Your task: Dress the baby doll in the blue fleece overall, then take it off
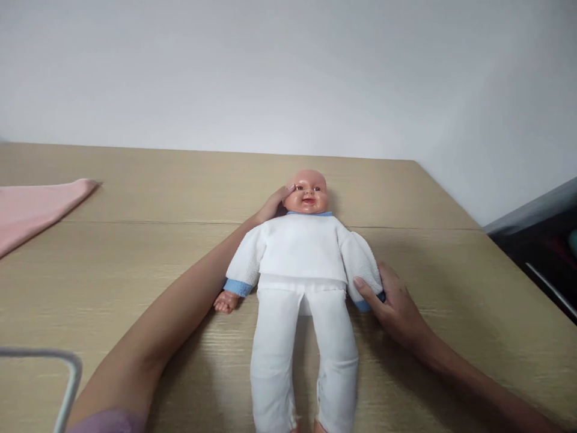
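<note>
A baby doll point(304, 249) lies on its back on the table, head at the far side and legs toward me. It wears a white top with blue collar and cuffs, and white trousers. At the side of its head, my left hand point(272, 205) has the thumb by the doll's eye, with the other fingers hidden behind the head. My right hand point(395, 304) is wrapped round the doll's sleeve point(360, 264) on the right, near the blue cuff, covering the doll's hand there. The doll's other arm rests beside my left forearm, its small fist showing.
A pink cloth point(40, 207) lies at the left of the wooden table point(180, 186), which has a seam across it. In the lower left corner is a bent grey metal bar point(72, 373). A pale wall point(270, 72) stands behind; dark objects point(536, 258) sit beyond the right edge.
</note>
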`<state>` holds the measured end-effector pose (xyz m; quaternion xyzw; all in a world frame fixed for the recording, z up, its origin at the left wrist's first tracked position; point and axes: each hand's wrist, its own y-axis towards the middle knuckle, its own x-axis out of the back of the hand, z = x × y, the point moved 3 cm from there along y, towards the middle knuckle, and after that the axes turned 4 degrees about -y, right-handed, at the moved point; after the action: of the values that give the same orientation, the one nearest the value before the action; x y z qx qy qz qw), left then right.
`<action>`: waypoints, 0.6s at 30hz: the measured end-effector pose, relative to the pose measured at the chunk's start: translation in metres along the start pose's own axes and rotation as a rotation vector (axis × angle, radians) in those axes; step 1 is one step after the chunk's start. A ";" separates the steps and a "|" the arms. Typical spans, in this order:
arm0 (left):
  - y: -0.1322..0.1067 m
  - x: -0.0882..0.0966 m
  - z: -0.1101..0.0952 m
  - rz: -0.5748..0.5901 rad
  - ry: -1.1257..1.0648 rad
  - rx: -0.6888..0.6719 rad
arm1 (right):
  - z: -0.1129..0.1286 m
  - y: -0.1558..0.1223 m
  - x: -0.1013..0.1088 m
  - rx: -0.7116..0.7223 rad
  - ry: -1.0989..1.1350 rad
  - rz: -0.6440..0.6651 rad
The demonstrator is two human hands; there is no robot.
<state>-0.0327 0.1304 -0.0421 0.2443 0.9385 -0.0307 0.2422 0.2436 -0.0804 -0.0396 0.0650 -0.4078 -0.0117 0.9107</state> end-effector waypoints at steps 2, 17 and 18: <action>-0.001 0.000 -0.001 -0.025 0.024 -0.038 | 0.001 0.000 0.001 -0.009 -0.002 -0.002; 0.002 0.028 -0.005 0.039 0.366 -0.101 | -0.001 0.000 0.002 0.025 -0.021 -0.009; 0.001 0.027 -0.006 0.040 0.379 -0.103 | -0.001 0.000 0.002 0.023 -0.026 -0.008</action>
<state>-0.0554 0.1446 -0.0498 0.2516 0.9625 0.0686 0.0742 0.2453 -0.0800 -0.0389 0.0769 -0.4193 -0.0117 0.9045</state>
